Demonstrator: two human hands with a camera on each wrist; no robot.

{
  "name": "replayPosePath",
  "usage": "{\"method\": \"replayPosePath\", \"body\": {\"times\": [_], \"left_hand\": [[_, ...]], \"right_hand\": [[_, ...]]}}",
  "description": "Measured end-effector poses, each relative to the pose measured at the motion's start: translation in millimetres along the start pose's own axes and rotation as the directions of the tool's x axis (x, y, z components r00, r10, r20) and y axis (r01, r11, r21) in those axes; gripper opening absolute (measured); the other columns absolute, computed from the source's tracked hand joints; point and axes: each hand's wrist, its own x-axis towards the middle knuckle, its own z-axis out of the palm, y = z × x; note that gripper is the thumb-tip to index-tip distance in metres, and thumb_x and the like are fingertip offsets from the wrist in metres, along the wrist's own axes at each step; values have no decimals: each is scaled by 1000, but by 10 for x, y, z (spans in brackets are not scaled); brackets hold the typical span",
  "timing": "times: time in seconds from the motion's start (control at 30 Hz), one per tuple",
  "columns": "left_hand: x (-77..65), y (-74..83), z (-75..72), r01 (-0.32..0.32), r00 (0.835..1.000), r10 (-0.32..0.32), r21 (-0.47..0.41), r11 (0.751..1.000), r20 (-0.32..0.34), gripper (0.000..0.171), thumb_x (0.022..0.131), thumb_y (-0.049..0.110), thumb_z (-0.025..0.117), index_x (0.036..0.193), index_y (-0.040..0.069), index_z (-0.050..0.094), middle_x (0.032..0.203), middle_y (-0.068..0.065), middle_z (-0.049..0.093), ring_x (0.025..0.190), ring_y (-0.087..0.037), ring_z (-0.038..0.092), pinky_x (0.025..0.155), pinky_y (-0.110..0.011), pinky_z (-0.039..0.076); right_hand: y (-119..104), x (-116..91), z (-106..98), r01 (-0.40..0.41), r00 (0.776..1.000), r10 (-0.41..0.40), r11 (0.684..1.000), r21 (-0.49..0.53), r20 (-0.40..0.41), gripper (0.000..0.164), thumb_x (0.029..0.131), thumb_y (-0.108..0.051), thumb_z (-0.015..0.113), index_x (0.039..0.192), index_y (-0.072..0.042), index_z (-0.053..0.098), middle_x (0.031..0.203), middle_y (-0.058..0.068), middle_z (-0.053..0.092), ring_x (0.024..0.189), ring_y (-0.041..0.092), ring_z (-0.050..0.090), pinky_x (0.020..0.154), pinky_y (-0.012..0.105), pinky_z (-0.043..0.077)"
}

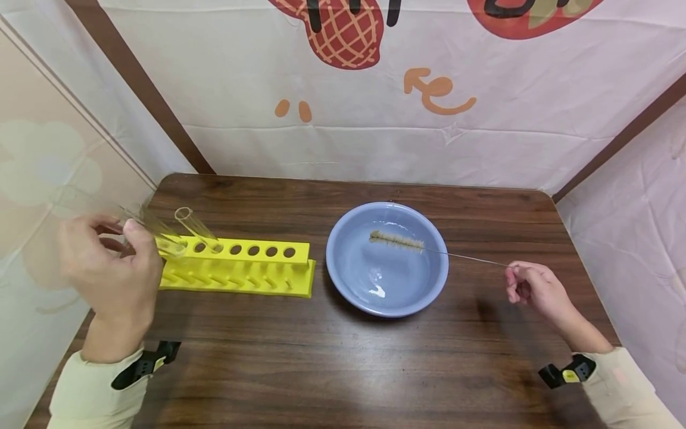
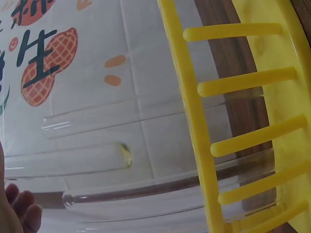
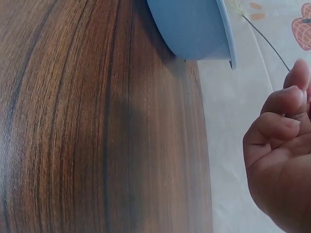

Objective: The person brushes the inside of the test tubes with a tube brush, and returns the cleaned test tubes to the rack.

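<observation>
My left hand (image 1: 115, 274) pinches a clear glass test tube (image 2: 68, 161) beside the left end of a yellow test tube rack (image 1: 246, 258). In the left wrist view its rounded bottom is outside the rack's holes, pointing toward the top bar. Other test tubes (image 2: 104, 119) stand in the rack at its left part, one (image 1: 194, 224) leaning slightly. Over on the right, my right hand (image 1: 541, 293) pinches the thin wire handle of a test tube brush (image 1: 396, 241). The tan bristles lie over the inside of a blue basin (image 1: 333, 271) holding water.
A brown wooden table (image 1: 332, 369) carries the rack and basin. White printed cloth (image 1: 348, 149) hangs behind the table and at both sides. Several holes at the rack's right part hold no tubes. Each wrist wears a black strap (image 1: 568, 372).
</observation>
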Motion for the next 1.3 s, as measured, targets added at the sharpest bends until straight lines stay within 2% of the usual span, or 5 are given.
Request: {"method": "replayPosePath", "body": {"times": [0.2,0.37,0.8,1.0,1.3], "left_hand": [[-90,100,30,-113,992,111,-31,993,-57,29,82,18,55,89,-9,62,77,-26,60,66,-40,55,78,-10,36],[-239,134,72,-270,963,270,-35,962,4,28,86,21,55,93,-6,61,76,-26,57,65,-46,50,62,-40,42],[-506,242,197,-591,656,614,-208,779,439,37,108,30,51,123,0,68,92,-22,65,67,-40,62,57,-54,52],[-575,380,317,-622,564,652,-258,739,507,37,110,27,46,125,-2,65,96,-21,65,76,-38,63,61,-51,53],[-656,523,504,-674,493,665,-238,700,561,37,111,26,43,122,-2,64,92,-16,66,77,-35,63,60,-43,51]], "right_hand": [[0,-2,-15,-7,999,7,1000,-6,-32,40,108,-2,24,81,-1,54,64,0,60,54,12,54,48,43,23],[2,0,-36,1,1000,-1,1000,-1,-30,39,108,-2,24,81,3,52,64,1,60,54,12,53,48,43,23],[-24,4,-100,18,999,-16,998,56,-35,41,108,-2,23,82,0,54,65,2,59,56,10,54,50,41,24],[-36,7,-114,25,999,-23,998,49,-43,40,110,-4,24,83,0,53,66,1,58,57,10,54,49,39,26],[-29,29,-105,65,998,-65,994,87,-4,41,109,-2,22,83,-3,52,67,1,56,56,13,51,50,40,22]]}}
